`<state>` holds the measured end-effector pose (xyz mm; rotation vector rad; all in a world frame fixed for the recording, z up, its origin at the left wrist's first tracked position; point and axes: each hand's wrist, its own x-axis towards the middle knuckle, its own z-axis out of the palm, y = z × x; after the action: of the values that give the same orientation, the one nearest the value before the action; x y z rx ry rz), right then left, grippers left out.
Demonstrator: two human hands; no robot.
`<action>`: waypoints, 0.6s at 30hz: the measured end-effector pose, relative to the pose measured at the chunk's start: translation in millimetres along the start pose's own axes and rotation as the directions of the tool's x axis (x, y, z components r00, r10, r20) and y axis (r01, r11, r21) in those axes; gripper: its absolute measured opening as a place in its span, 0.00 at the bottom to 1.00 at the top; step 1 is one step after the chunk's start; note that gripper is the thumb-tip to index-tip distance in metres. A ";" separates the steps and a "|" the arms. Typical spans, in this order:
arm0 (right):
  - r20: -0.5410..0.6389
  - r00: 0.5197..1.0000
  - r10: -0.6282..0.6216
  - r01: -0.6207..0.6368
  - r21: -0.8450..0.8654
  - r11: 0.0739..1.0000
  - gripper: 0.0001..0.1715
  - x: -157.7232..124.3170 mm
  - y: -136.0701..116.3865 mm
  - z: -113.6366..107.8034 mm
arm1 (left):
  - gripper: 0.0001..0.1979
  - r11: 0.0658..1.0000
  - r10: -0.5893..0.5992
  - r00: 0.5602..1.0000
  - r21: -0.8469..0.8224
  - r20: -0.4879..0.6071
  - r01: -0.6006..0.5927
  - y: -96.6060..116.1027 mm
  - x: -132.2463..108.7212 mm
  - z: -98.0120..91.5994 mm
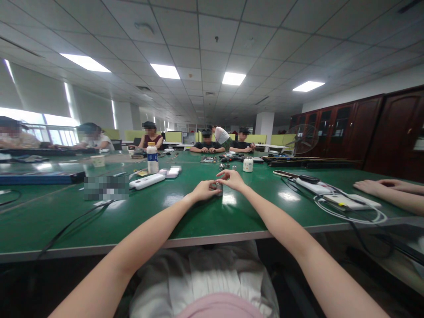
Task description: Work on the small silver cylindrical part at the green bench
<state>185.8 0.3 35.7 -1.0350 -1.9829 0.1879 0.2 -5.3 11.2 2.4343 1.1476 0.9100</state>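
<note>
Leftmost near the work I see a white bottle with an orange cap and blue label point(153, 159), then a long white plastic power strip point(147, 181). The left hand point(205, 191) curls closed around a small silvery metal cylinder point(219, 188) on the glossy green table point(215, 221). The right hand point(232, 179) arches half-open over its top; whether it grips anything, I cannot tell. Uneven pressure from above could tip the cylinder if the left fingers slacken.
</note>
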 end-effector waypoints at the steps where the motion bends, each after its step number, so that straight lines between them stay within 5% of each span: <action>1: -0.019 1.000 0.006 -0.006 -0.020 1.000 0.13 0.0 -0.5 -0.7 | 0.23 1.000 -0.001 1.000 0.000 0.000 0.001 0.1 0.0 0.1; 7: -0.116 0.992 0.044 -0.051 -0.057 0.997 0.12 2.9 -0.5 -5.6 | 0.23 1.000 -0.007 1.000 -0.004 0.004 0.007 0.1 0.7 0.6; 18: -0.023 0.998 0.061 -0.060 0.068 0.996 0.13 4.5 1.1 -4.3 | 0.22 1.000 -0.008 1.000 0.004 0.000 0.008 1.1 0.4 0.7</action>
<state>188.4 3.3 40.6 -1.0495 -1.9113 0.2721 1.5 -5.8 11.4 2.4315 1.1590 0.9057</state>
